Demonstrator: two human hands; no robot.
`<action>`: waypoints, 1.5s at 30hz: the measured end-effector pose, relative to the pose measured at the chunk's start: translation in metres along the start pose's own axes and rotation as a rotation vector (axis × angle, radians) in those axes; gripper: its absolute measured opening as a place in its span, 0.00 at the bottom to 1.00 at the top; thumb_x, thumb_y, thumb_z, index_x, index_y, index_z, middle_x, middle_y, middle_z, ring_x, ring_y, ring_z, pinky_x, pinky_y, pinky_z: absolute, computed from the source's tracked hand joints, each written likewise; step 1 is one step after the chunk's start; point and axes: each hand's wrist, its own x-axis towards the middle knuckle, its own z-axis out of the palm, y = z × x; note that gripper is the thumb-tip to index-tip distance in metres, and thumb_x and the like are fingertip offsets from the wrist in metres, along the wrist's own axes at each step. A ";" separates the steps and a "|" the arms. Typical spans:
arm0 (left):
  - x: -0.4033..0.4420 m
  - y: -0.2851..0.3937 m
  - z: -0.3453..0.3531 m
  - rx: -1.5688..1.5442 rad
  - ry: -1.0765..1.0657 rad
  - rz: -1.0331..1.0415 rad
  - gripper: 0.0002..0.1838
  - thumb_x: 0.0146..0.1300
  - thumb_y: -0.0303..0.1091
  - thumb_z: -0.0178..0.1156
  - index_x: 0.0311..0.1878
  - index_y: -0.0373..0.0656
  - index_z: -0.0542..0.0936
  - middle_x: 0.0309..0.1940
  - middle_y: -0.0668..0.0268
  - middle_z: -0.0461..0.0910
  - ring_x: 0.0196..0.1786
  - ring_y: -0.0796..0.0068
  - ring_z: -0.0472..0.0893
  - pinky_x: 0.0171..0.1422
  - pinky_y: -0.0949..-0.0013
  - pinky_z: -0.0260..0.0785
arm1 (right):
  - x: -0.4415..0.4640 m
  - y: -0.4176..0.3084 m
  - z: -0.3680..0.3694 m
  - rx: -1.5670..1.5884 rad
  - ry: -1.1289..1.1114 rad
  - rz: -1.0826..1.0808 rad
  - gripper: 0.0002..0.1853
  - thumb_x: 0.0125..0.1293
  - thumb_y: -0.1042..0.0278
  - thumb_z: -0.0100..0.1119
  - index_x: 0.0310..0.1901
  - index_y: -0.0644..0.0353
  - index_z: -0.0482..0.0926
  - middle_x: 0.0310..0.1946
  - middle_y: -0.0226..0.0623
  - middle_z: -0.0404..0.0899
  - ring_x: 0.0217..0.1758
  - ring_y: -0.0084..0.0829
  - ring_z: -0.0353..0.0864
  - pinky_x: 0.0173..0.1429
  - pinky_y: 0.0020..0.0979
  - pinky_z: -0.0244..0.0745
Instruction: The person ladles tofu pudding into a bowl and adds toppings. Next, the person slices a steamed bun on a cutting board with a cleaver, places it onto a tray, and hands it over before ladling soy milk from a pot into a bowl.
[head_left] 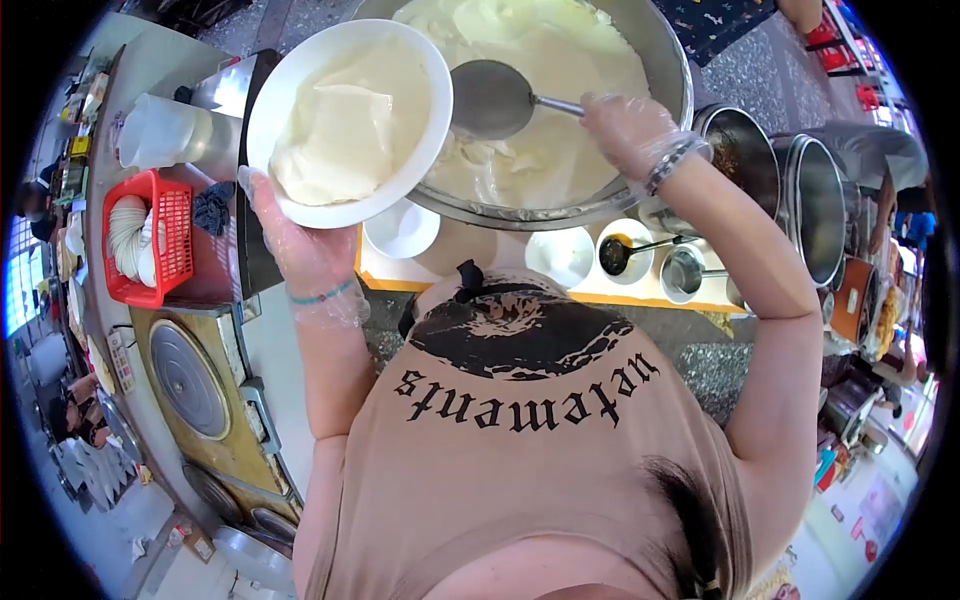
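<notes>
Our left hand [305, 240] grasps the white bowl [263, 130] of soft curd [345, 140] by the steel pot [684, 100]; our right hand [630, 140] grips the ladle [490, 100] over it. We do best holding the bowl level.

Bright, fairly even light is falling over the left hand [305, 235] and right hand [628, 135], both showing reasonably sharp. Highlights are glinting on the steel pots [822, 215] beside the right hand. Far out beyond the left hand, a window [22, 290] is glaring blue-white. The wide lens is bending everything outward from the hands, softening small details near the black, purple-fringed border.
</notes>
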 end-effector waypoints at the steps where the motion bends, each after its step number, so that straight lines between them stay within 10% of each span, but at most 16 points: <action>1: 0.001 0.001 -0.001 0.011 -0.014 0.000 0.35 0.71 0.59 0.37 0.70 0.41 0.60 0.66 0.56 0.67 0.66 0.58 0.70 0.68 0.53 0.65 | 0.001 -0.005 0.001 -0.028 -0.051 0.000 0.11 0.69 0.61 0.47 0.43 0.58 0.76 0.35 0.46 0.82 0.39 0.46 0.83 0.43 0.44 0.79; 9: 0.000 0.006 -0.008 -0.014 -0.001 0.006 0.35 0.71 0.59 0.37 0.70 0.41 0.59 0.67 0.56 0.66 0.67 0.58 0.69 0.69 0.53 0.65 | -0.012 -0.030 0.000 -0.048 -0.242 -0.122 0.10 0.62 0.71 0.51 0.42 0.58 0.82 0.39 0.45 0.84 0.43 0.43 0.85 0.44 0.41 0.80; 14: 0.000 0.009 -0.013 -0.024 0.005 0.027 0.35 0.71 0.59 0.37 0.70 0.40 0.59 0.67 0.56 0.66 0.67 0.58 0.69 0.69 0.52 0.64 | -0.016 -0.025 -0.005 0.005 -0.361 -0.178 0.13 0.70 0.60 0.47 0.41 0.59 0.77 0.34 0.46 0.82 0.41 0.46 0.82 0.46 0.44 0.76; 39: -0.007 0.015 -0.035 -0.052 -0.007 0.017 0.32 0.74 0.55 0.34 0.69 0.39 0.61 0.66 0.55 0.66 0.66 0.58 0.69 0.70 0.54 0.62 | -0.026 0.034 -0.051 0.366 -0.267 -0.165 0.17 0.69 0.57 0.49 0.44 0.64 0.78 0.32 0.49 0.79 0.37 0.46 0.79 0.45 0.39 0.71; 45: -0.010 0.014 -0.041 -0.036 0.027 -0.046 0.32 0.74 0.53 0.34 0.68 0.37 0.61 0.65 0.55 0.68 0.65 0.59 0.70 0.69 0.56 0.63 | -0.027 0.042 -0.123 0.472 -0.292 -0.005 0.14 0.68 0.61 0.54 0.41 0.66 0.78 0.23 0.34 0.71 0.27 0.25 0.70 0.33 0.29 0.67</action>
